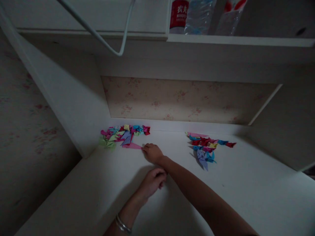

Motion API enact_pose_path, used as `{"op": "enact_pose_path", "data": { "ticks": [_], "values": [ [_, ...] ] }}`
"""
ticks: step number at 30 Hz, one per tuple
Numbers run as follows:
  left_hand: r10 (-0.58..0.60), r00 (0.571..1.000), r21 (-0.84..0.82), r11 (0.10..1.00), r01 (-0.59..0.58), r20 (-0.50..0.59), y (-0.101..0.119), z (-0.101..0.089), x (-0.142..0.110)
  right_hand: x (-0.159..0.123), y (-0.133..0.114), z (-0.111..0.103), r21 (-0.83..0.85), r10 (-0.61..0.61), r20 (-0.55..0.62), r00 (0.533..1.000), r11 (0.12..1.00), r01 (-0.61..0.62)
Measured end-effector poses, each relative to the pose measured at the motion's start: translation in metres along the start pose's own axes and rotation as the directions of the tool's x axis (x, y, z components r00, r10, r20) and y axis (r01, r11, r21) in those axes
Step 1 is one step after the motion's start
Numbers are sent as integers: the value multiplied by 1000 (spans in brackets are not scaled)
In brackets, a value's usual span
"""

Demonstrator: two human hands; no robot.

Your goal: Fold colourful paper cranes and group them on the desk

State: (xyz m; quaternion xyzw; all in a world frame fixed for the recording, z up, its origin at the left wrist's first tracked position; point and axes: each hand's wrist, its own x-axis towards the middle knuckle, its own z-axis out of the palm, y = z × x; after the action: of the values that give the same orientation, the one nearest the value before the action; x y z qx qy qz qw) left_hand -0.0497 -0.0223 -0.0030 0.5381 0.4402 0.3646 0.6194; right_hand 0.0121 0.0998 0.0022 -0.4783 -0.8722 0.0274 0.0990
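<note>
My right hand (152, 152) reaches across to the left, its fingers closed in a pinch on the tip of a pink folded paper piece (132, 146) lying at the edge of the left pile of coloured folded paper pieces (123, 134). Nearer to me, my left hand (153, 181) rests on the white desk (172, 203) with its fingers curled shut; I cannot make out anything in it. A bracelet (122, 225) circles the left wrist. A second pile of folded paper pieces (206, 147) lies to the right, apart from both hands.
A shelf above holds a red-labelled bottle (178, 16) and clear plastic bottles (200, 16). A white rail (98, 32) hangs overhead. Cabinet walls (73, 108) close in on the left and right, with floral wallpaper (182, 100) behind.
</note>
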Motion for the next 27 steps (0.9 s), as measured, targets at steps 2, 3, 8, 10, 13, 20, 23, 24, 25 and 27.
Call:
{"op": "enact_pose_path", "data": {
  "ticks": [2,3,8,10,13,20,23,24,25,27],
  "values": [
    [8,1000,0,1000,-8,1,1,0,-2,-12,0,-4,4,27,-2,1000,1000,-27],
    [13,1000,1,1000,-13,1,2,0,-3,-17,1,-5,8,44,-5,999,999,-44],
    [47,999,23,999,-47,19,2,0,-7,-41,5,-10,37,130,6,992,991,-130],
    [52,998,26,998,-52,21,2,0,-9,-45,6,-11,55,179,22,984,982,-180],
    [69,998,25,997,-69,11,0,0,-9,-44,4,-12,78,250,38,968,965,-252],
    [73,997,9,997,-73,-18,-4,-1,-6,-27,-8,-5,180,335,60,940,923,-341],
    [91,996,1,996,-91,3,-3,-1,-6,-27,-7,-4,295,350,71,934,887,-355],
    [94,996,3,996,-94,6,-3,-1,-7,-29,-5,-5,344,351,65,934,871,-351],
    [93,996,7,996,-93,7,-3,-1,-7,-32,-4,-5,398,349,54,935,852,-341],
    [82,997,16,997,-82,-1,-1,-1,-7,-43,-1,-7,494,344,18,939,813,-308]
  ]
}}
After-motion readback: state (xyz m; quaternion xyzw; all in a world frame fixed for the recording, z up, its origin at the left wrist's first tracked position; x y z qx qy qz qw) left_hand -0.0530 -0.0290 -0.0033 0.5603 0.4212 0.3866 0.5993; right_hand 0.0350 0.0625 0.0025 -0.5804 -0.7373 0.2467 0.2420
